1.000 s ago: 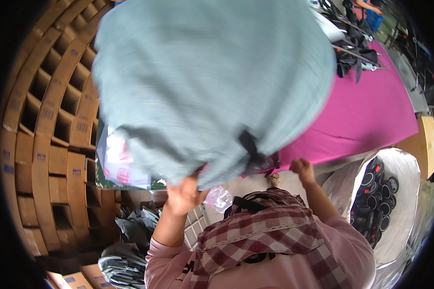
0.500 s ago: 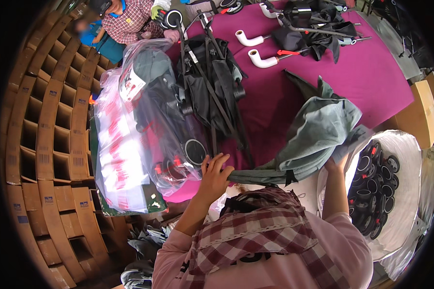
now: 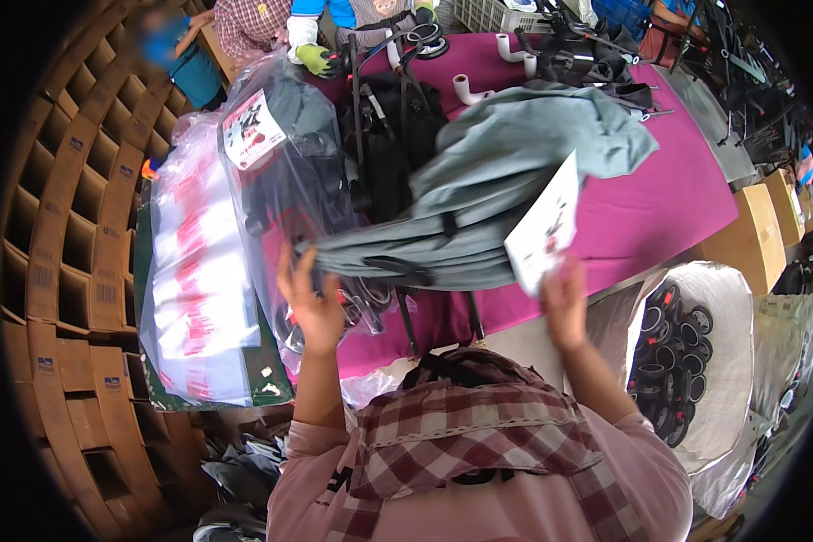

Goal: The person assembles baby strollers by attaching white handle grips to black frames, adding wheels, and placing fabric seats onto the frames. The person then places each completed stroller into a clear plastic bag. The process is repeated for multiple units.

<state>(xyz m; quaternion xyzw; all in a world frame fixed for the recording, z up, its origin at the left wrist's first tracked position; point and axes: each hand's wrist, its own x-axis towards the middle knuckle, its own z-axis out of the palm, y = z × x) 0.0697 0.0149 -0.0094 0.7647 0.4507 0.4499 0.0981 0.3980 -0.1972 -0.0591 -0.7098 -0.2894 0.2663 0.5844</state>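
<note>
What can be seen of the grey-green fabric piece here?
The grey-green fabric piece looks soft, loose and rumpled toward the far right, gathered into long folds that end at the left hand. It carries a dark strap and spreads over a magenta table cover and black folded frame; whether it rests there is unclear. A white printed card overlaps its front.

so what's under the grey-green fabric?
A black frame runs in from the far side; two dark rods poke out nearside, over magenta cloth. The grey-green fabric hides whatever lies between.
</note>
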